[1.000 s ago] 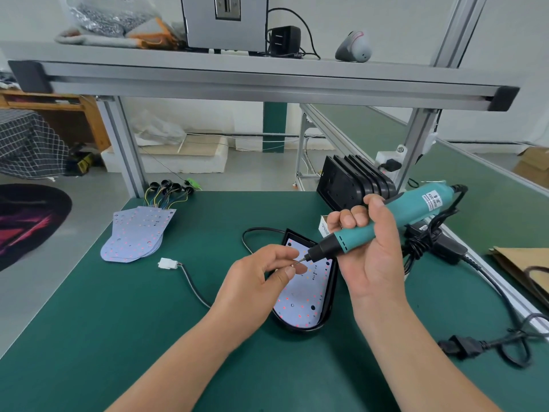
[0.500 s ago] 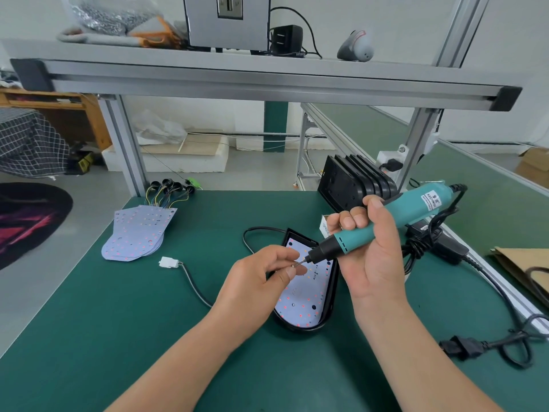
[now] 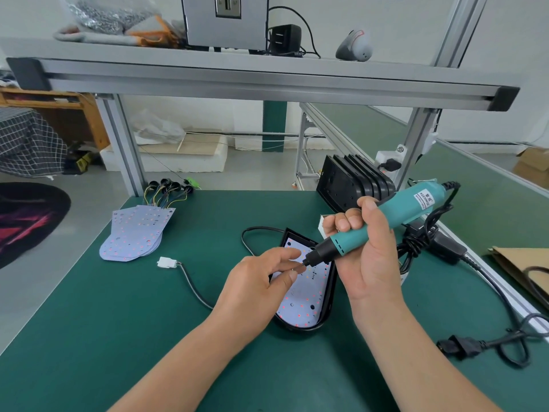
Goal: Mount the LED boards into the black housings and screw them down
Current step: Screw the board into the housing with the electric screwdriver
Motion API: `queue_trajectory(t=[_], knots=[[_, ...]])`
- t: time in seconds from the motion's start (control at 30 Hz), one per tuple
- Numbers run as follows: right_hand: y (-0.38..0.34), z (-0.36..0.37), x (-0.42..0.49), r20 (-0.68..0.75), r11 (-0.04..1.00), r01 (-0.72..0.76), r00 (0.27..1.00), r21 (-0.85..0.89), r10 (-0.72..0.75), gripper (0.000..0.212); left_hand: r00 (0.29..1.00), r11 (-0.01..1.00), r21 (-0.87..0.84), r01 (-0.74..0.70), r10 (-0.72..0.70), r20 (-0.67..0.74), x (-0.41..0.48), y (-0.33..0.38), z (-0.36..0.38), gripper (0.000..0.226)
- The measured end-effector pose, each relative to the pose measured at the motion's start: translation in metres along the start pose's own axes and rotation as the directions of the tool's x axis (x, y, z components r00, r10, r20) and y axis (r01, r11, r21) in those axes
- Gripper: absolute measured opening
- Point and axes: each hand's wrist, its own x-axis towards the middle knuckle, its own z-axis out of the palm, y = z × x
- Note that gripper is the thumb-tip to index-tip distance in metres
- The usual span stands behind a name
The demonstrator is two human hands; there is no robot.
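From the head camera: grips the electric screwdriver in the right hand, curled tight round the teal barrel, nose tilted down to the left. Pinches the bit between thumb and forefinger of the left hand, just above the LED board — cannot tell whether a screw sits there, too small. Finds that board already lying flat inside the black housing, mid-way across the green table, with a black lead running off to a white connector. Shows more boards fanned in a pile far left, and spare housings stacked on edge behind the driver.

Judging by looks: a thin, light, stiff sheet, easily scratched — best taken by its bare edges, never across the LEDs. Probably rigid, light moulded plastic for the shell; apt to skate on the mat under driver pressure, so steady it by the rim.
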Motion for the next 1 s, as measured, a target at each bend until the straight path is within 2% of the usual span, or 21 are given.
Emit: queue_trajectory(t=[0.13,0.23,0.3,0.4,0.5,0.7,1.0], knots=[[0.0,-0.002,0.001,-0.029,0.999,-0.008,1.0,0.035,0.009,0.016,1.0,1.0,-0.008,-0.027,0.027,-0.011,0.0,0.001,0.0,0.047],[-0.005,-0.006,0.006,-0.05,0.999,0.016,0.999,0.036,-0.014,0.017,0.995,0.999,-0.009,-0.032,0.031,-0.097,-0.001,0.0,0.0,0.056],[-0.012,-0.011,0.011,-0.078,0.998,0.052,0.996,0.025,-0.05,0.016,0.988,0.999,0.042,0.02,-0.013,-0.153,0.003,-0.003,0.0,0.07],[-0.023,-0.023,0.02,-0.134,0.995,0.101,0.986,-0.026,-0.103,0.015,0.986,0.981,0.128,0.148,-0.136,-0.101,0.007,-0.005,0.001,0.079],[-0.029,-0.035,0.025,-0.174,0.986,0.127,0.974,-0.104,-0.144,0.015,0.975,0.953,0.209,0.219,-0.222,-0.007,0.007,-0.006,0.003,0.072],[-0.024,-0.046,0.03,-0.145,0.963,0.147,0.972,-0.225,-0.183,0.016,0.972,0.951,0.207,0.232,-0.234,-0.014,0.006,-0.003,0.003,0.034],[-0.018,-0.045,0.028,-0.121,0.943,0.149,0.974,-0.299,-0.192,0.015,0.968,0.955,0.157,0.251,-0.252,-0.009,0.006,-0.001,0.004,0.034]])
